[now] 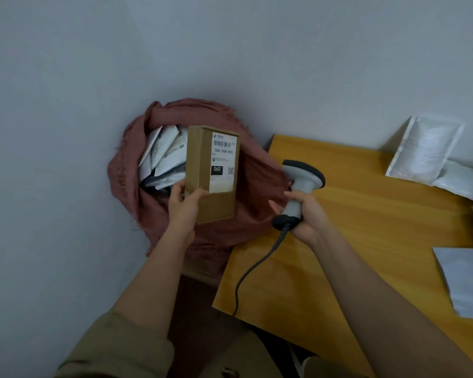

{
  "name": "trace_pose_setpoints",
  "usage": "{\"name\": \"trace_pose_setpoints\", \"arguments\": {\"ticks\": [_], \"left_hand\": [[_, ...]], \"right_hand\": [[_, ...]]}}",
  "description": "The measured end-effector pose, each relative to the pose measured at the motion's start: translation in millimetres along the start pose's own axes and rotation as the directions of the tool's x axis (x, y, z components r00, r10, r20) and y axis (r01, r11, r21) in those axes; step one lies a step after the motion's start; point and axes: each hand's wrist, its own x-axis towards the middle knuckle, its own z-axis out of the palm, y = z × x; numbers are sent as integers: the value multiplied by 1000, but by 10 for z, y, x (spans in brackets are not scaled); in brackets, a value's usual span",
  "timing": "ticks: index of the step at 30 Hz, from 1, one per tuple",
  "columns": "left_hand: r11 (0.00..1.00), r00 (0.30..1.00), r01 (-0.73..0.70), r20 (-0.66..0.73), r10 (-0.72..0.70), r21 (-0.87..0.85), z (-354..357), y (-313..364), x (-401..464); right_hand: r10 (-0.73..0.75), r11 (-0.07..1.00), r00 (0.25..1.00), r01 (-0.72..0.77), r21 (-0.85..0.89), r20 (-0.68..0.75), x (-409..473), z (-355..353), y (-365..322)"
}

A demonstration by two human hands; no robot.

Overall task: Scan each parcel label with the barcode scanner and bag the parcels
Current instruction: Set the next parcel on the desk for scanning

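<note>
My right hand (305, 214) has its fingers wrapped round the scanner (301, 186) handle, over the counter (325, 268) edge. My left hand (185, 205) pinches the box (200, 170) by its lower corner, label (223, 162) up, above the open bag (257, 192) at 11 o'clock. I judge this the scanning step: next, aim at the barcode, then drop the box in. There's room beside the envelopes (164, 156) inside. More parcels (423, 151) wait at 2 o'clock.

We see brown cardboard parcel (212, 173) upright, label (223, 162) facing us, over open red bag (251, 181); grey/white scanner (302, 184) just right.
</note>
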Motion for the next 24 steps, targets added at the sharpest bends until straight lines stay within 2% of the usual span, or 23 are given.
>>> {"name": "trace_pose_setpoints", "arguments": {"ticks": [3, 5, 10, 12, 14, 16, 17, 19, 21, 23, 24], "left_hand": [[997, 1000, -6, 11, 5, 73, -173, -4, 114], [992, 999, -24, 25, 21, 123, -246, -9, 190], [911, 990, -127, 102, 94, 393, -219, 40, 387], [786, 971, -235, 165, 170, 572, -176, 99, 466], [612, 938, -348, 270, 219, 711, -129, 158, 546], [475, 902, -432, 379, 208, 767, -63, 216, 597], [453, 883, -469, 420, 211, 758, -26, 238, 607], [502, 865, -501, 418, 277, 705, 48, 270, 598], [555, 864, -501, 344, 367, 664, 99, 290, 574], [546, 868, -496, 366, 335, 675, 135, 291, 580], [509, 873, -487, 393, 288, 710, 147, 289, 586]], "right_hand": [[22, 999, 997, -24, -36, -69, 121, 25, 87], [22, 999, 998, -25, -42, -66, 127, 25, 139], [-172, 985, 985, 171, 23, 35, -55, 99, 88], [-221, 975, 974, 220, 39, 46, -172, 150, -25], [-238, 971, 969, 237, 20, 73, -292, 195, -143], [-252, 967, 961, 254, -3, 113, -402, 251, -223], [-263, 964, 956, 267, -14, 130, -444, 277, -247], [-285, 956, 944, 293, -23, 165, -515, 331, -268], [-295, 952, 931, 306, -18, 213, -559, 372, -266], [-298, 949, 923, 313, -27, 242, -567, 379, -256], [-298, 948, 922, 315, -32, 247, -563, 375, -253]]}}
